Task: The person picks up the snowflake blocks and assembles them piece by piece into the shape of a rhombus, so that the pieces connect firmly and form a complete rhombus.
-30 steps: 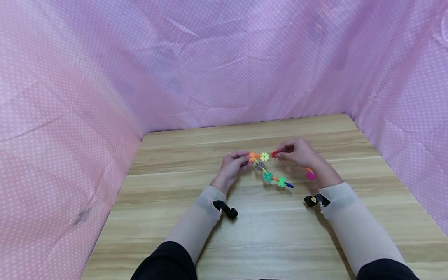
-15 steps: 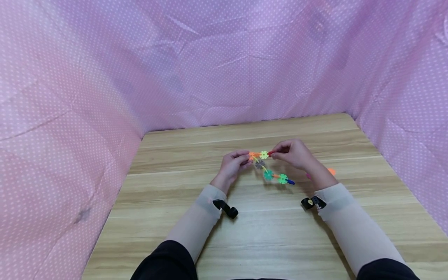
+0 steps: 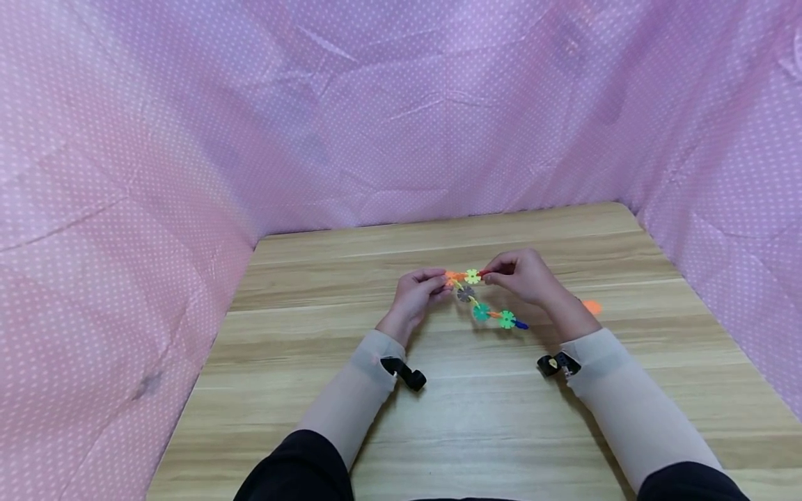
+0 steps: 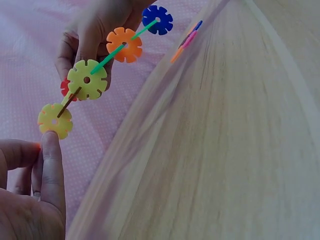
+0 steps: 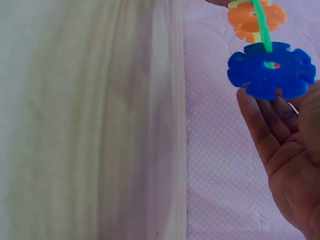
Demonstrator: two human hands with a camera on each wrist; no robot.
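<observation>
A chain of slotted plastic snowflake discs (image 3: 480, 312) hangs between my hands in the head view, bent back toward me. My left hand (image 3: 415, 298) pinches its orange disc (image 3: 450, 279) between thumb and fingers. With thumb and forefinger my right hand (image 3: 528, 280) pinches a red disc (image 3: 483, 273), mostly hidden by the fingertips, against the edge of a yellow-green disc (image 3: 473, 277). Whether the slots are locked cannot be seen. In the left wrist view a yellow disc (image 4: 55, 116) is near my left fingertips, and a blue disc (image 4: 164, 28) ends the hanging strand.
A loose orange disc (image 3: 592, 307) lies on the wooden table (image 3: 476, 424) behind my right forearm. In the left wrist view a few pink, orange and blue pieces (image 4: 188, 41) lie together there. Pink dotted cloth (image 3: 401, 125) surrounds the table's back and sides.
My right hand has moved slightly left, bringing the red disc from a small gap to contact with the yellow-green disc. My left hand stays put; the hanging strand has swung slightly upward.
</observation>
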